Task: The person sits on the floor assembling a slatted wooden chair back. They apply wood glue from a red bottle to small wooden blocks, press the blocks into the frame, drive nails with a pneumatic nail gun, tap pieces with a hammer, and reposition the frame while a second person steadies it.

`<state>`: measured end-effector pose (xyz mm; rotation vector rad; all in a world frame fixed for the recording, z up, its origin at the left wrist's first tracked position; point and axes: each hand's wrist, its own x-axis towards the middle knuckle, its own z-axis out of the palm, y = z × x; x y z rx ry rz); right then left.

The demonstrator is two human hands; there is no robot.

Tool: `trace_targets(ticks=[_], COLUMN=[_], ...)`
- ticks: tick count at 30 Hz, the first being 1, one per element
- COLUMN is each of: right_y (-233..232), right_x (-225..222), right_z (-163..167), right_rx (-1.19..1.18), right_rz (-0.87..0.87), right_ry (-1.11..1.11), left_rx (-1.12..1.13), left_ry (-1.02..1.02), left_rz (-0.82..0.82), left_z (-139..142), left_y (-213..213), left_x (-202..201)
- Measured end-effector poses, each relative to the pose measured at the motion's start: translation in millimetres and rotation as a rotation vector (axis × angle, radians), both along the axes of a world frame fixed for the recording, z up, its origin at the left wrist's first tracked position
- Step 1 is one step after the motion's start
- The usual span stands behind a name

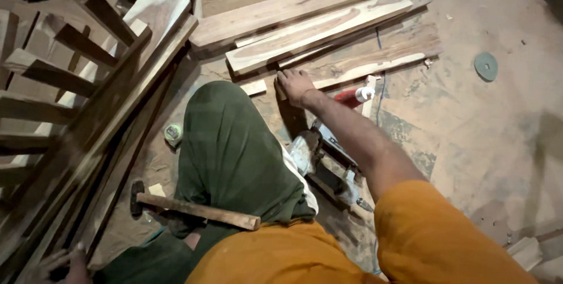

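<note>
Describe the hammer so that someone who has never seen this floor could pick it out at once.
Start from the bent knee in dark green trousers in the middle of the view and go down to its lower left side. There the hammer lies flat on the dusty floor, beside the slatted wooden frame. Unlike the pale boards around, it has a dark metal head on a squared wooden handle.

A small pale wood block (253, 87) lay flat on the dusty floor, just beside long streaked planks (319, 29).
</note>
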<state>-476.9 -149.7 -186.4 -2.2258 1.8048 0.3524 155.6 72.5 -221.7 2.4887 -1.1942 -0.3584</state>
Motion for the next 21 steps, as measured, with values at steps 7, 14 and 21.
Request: trace_targets(ticks=[7, 14, 21], right_y=[3, 82, 135], right_x=[8, 78, 116], right_z=[118, 218, 224], right_rx=[-0.448, -0.869, -0.972], right_rz=[0.073, 0.340, 0.404], right_ry=[-0.212, -0.501, -0.599], left_rx=[-0.040, -0.461, -0.337], left_ry=[0.049, 0.841, 0.949], left_rz=[0.003, -0.433, -1.003], left_z=[13, 141, 261], left_y=[-23, -64, -84], left_x=[-5, -171, -313])
